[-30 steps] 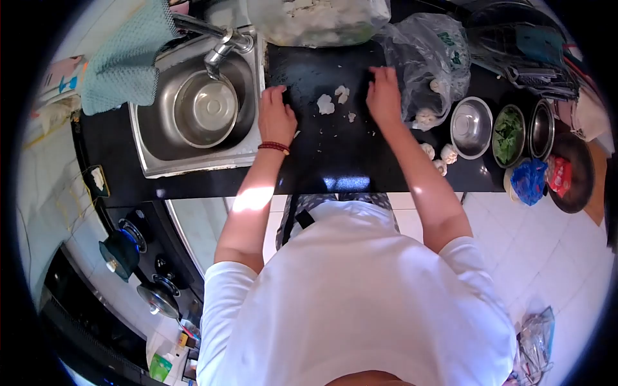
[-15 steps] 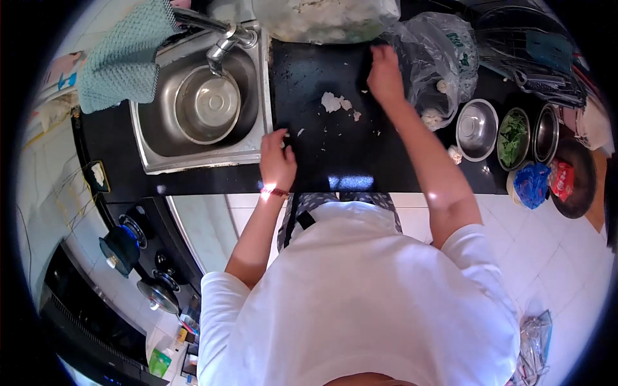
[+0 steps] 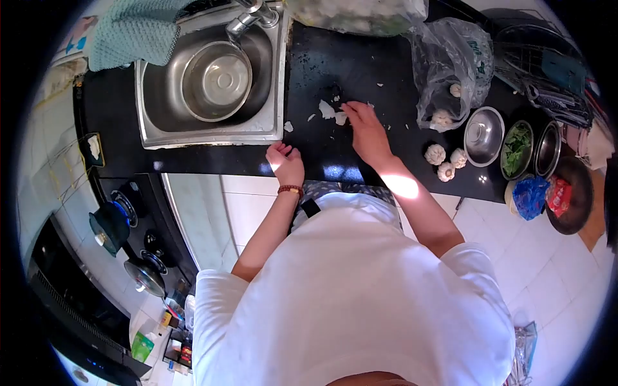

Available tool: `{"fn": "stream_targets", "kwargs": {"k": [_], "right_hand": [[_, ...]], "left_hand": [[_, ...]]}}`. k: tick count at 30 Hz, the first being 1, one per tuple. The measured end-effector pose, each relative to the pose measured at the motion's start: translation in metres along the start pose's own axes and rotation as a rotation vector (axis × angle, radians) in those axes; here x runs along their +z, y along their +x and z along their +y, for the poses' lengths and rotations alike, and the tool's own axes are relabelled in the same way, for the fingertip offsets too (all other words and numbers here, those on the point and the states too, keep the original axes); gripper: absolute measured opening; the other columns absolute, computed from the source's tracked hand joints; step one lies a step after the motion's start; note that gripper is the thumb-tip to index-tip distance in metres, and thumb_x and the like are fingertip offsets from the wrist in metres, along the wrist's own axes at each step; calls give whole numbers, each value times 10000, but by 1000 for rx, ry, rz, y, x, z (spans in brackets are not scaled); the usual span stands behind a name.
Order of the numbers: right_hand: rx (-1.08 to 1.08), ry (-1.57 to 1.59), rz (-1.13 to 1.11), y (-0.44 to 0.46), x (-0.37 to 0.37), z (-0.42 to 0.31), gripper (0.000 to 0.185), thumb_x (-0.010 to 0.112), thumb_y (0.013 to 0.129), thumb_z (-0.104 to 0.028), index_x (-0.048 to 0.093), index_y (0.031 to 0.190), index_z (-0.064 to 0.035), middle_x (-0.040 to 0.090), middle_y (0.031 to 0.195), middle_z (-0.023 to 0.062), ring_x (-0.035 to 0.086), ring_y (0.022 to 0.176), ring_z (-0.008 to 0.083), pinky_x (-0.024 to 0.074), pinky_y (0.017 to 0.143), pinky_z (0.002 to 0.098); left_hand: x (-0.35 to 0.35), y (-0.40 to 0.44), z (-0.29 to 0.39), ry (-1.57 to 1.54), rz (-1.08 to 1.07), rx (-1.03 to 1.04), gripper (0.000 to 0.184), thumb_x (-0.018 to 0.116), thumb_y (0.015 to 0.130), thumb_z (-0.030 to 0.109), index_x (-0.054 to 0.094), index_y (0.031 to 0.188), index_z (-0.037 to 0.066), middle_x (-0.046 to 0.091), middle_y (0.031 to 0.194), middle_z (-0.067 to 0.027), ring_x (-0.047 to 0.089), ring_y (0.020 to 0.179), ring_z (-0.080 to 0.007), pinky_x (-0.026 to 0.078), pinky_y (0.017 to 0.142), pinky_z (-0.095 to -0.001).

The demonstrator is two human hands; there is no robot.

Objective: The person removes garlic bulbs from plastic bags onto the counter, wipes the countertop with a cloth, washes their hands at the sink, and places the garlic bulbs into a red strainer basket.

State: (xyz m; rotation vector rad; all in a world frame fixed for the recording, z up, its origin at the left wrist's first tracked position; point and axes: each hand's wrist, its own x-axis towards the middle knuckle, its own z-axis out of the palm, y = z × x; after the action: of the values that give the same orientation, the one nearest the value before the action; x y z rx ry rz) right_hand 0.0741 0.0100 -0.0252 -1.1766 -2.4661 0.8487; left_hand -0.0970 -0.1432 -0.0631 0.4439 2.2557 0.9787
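Observation:
White papery garlic skins [image 3: 327, 110] lie scattered on the black counter right of the sink. My right hand [image 3: 368, 132] is over the counter, fingers stretched forward and touching or just beside one of the flakes. Down at the counter's front edge, by the sink's corner, is my left hand [image 3: 288, 166] with its fingers curled in; whatever they hold, if anything, is hidden. Several garlic bulbs stand to the right of my right arm, one of them a whole bulb [image 3: 435, 154]. More garlic is in a clear plastic bag [image 3: 444, 77] behind them.
A steel sink [image 3: 275, 96] with a metal pot [image 3: 219, 83] under the faucet is on the left. To the right stand a steel bowl [image 3: 484, 136], a bowl of green leaves [image 3: 517, 149] and another metal bowl [image 3: 548, 149]. A large filled bag [image 3: 360, 16] lies at the back.
My right hand has come from the back of the counter toward me, to the garlic skins. My left hand has curled its fingers. Several garlic bulbs now show beside the bag.

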Motion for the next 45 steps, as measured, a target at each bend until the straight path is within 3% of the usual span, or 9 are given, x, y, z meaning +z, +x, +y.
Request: {"fn": "stream_targets", "kwargs": {"k": [5, 8, 15, 17, 21, 26, 32, 38, 45], "right_hand": [[404, 0, 213, -59, -35, 29, 439, 530, 791, 65, 534, 1226, 7, 502, 1198, 194, 489, 1126, 376, 422, 965, 427], [544, -164, 257, -84, -35, 49, 454, 518, 782, 68, 510, 1236, 63, 485, 1194, 216, 469, 1117, 386, 402, 972, 413], [239, 127, 193, -40, 21, 3, 423, 490, 755, 98, 580, 1160, 18, 533, 1123, 207, 512, 1063, 389, 439, 917, 424], [240, 132, 253, -27, 16, 3, 411, 488, 759, 98, 593, 1145, 7, 540, 1108, 205, 526, 1049, 386, 448, 905, 428], [346, -59, 396, 2, -8, 38, 412, 496, 768, 91, 587, 1161, 5, 536, 1129, 187, 516, 1057, 380, 454, 907, 424], [291, -144, 261, 19, -7, 44, 444, 537, 736, 79, 574, 1174, 19, 516, 1175, 165, 496, 1078, 365, 452, 927, 408], [112, 74, 110, 10, 25, -9, 453, 543, 701, 96, 583, 1141, 0, 530, 1152, 158, 504, 1082, 370, 452, 932, 414], [396, 19, 259, -3, -1, 23, 442, 535, 742, 88, 581, 1176, 16, 530, 1146, 177, 516, 1074, 372, 448, 925, 409], [135, -214, 118, 43, 7, 17, 533, 571, 701, 66, 536, 1231, 27, 520, 1193, 148, 494, 1096, 347, 452, 925, 399]], "left_hand": [[-15, 4, -6, -74, -78, 7, 391, 601, 791, -45, 478, 1162, -34, 527, 1108, -145, 603, 962, -215, 510, 828, -303], [-24, 7, 31, 85, -93, 244, 420, 596, 782, -49, 501, 1189, -10, 525, 1130, -145, 599, 975, -235, 509, 825, -312], [32, 21, 38, 76, -252, 293, 431, 611, 796, -38, 516, 1213, 13, 509, 1143, -152, 590, 1013, -259, 528, 813, -316], [38, 14, 62, 88, -367, 311, 391, 601, 793, -63, 541, 1173, 6, 524, 1120, -151, 594, 1001, -255, 538, 789, -320], [27, 18, 71, 69, -232, 330, 403, 598, 787, -72, 534, 1177, 8, 522, 1107, -147, 587, 979, -247, 539, 777, -312], [15, 24, 47, 148, -106, 268, 463, 607, 758, -60, 508, 1207, 2, 503, 1123, -152, 569, 998, -269, 492, 867, -348], [49, 18, 71, 100, -348, 301, 469, 603, 752, -62, 517, 1207, 10, 508, 1145, -167, 563, 1043, -317, 465, 917, -386], [37, 38, 90, 321, -210, 651, 569, 578, 712, -92, 490, 1260, 29, 493, 1197, -170, 509, 1110, -354, 438, 964, -402], [63, 52, 107, 498, -371, 873, 606, 587, 688, -97, 529, 1271, 55, 508, 1218, -135, 497, 1118, -345, 439, 954, -420]]}}
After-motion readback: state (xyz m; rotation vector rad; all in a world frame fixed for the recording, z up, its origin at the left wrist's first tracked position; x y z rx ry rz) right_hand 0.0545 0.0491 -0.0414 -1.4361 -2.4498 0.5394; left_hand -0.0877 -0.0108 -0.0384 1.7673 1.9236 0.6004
